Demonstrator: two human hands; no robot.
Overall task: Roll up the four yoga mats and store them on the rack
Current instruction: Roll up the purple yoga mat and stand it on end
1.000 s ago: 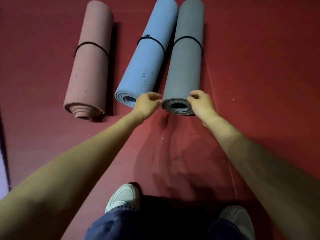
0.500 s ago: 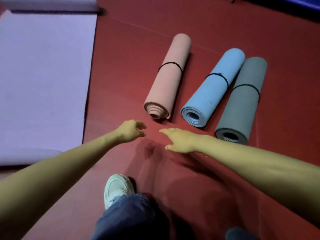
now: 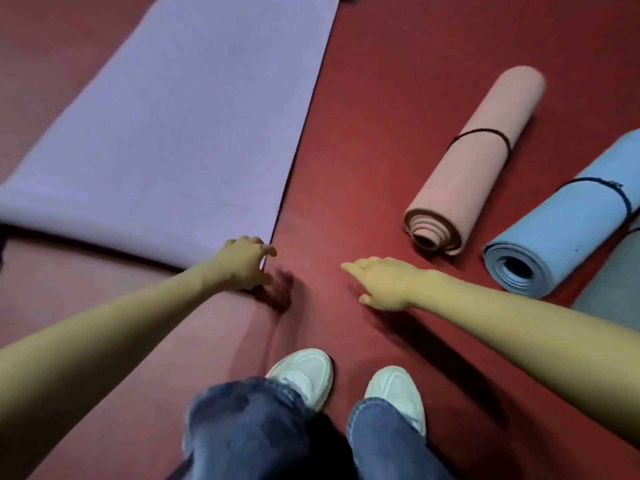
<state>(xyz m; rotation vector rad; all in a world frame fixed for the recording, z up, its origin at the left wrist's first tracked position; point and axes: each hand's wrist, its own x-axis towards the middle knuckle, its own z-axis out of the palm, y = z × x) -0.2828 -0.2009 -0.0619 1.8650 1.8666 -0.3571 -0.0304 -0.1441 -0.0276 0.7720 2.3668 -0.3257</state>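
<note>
A purple yoga mat (image 3: pixel 180 126) lies unrolled and flat on the red floor at the left. My left hand (image 3: pixel 242 263) hovers at its near right corner, fingers loosely curled, holding nothing. My right hand (image 3: pixel 382 282) reaches over bare floor, fingers spread, empty. To the right lie three rolled mats, each tied with a black band: a pink one (image 3: pixel 474 157), a blue one (image 3: pixel 568 223), and a grey one (image 3: pixel 613 289) cut off by the frame edge.
The red floor (image 3: pixel 381 98) stretches all around. My two white shoes (image 3: pixel 304 372) and jeans legs (image 3: pixel 249 431) stand at the bottom centre. No rack is in view.
I have let go of the grey rolled mat and turned left. Both hands swung over toward the flat purple mat, which now fills the left of the view.
</note>
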